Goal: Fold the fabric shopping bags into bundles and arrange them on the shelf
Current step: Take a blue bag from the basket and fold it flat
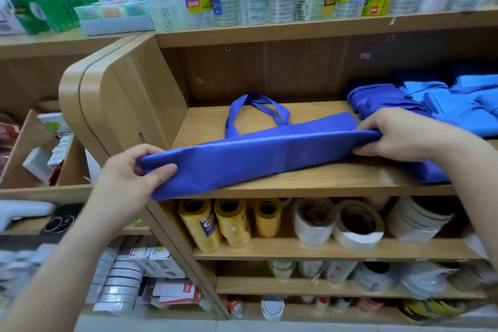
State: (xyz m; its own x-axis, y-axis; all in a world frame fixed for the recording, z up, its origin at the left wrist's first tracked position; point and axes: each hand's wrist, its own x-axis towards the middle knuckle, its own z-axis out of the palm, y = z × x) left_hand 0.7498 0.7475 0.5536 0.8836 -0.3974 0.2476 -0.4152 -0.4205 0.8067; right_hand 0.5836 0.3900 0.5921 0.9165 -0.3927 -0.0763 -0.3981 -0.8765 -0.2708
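Shelf (336, 176) bears blue bag (269, 153) pinched between left grip (129, 172) and right grip (404, 135).

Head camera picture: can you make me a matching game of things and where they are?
Things: 1 dark blue fabric shopping bag; 2 light blue folded fabric bags; 3 yellow plastic rolls; 4 green packs.
Places: A below the dark blue bag; B gripped by left hand and right hand; C far upper left; D right end of wooden shelf.
Pairs: 1-B, 2-D, 3-A, 4-C.
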